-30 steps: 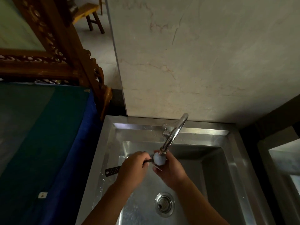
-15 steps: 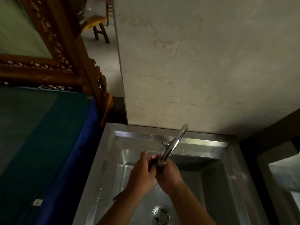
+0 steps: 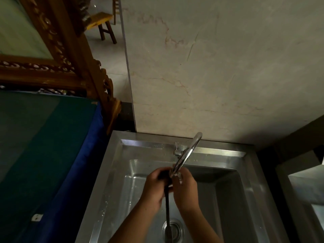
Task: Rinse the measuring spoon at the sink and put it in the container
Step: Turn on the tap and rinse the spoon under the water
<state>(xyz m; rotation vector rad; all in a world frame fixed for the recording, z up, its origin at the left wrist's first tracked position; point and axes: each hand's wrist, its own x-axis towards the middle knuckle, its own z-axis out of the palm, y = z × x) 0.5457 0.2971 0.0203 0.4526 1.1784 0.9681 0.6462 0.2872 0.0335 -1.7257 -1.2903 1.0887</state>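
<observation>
While both hands are pressed close together under the end of the tap (image 3: pixel 186 153), the measuring spoon (image 3: pixel 167 204) is held between them above the sink (image 3: pixel 249 186). The left hand (image 3: pixel 155 185) has its fingers curled around the upper, dark part of the spoon, and the right hand (image 3: pixel 185 188) is closed against the same part from the other side, so the two hands touch each other there. The bowl of the spoon is hidden inside the hands. Its long dark handle hangs down from the hands, nearly upright, and its lower end is seen in front of the round drain (image 3: pixel 175 229) at the bottom of the basin. Whether water runs from the tap I cannot tell, because the picture is dim; small drops lie on the left rim of the sink. Behind the sink stands a pale marble wall (image 3: pixel 219 67). To the left of the sink is a surface covered with a green and blue cloth (image 3: pixel 43 146), and above it a carved wooden frame (image 3: pixel 57 50). Far behind, a wooden stool (image 3: pixel 103 23) stands on the light floor.
</observation>
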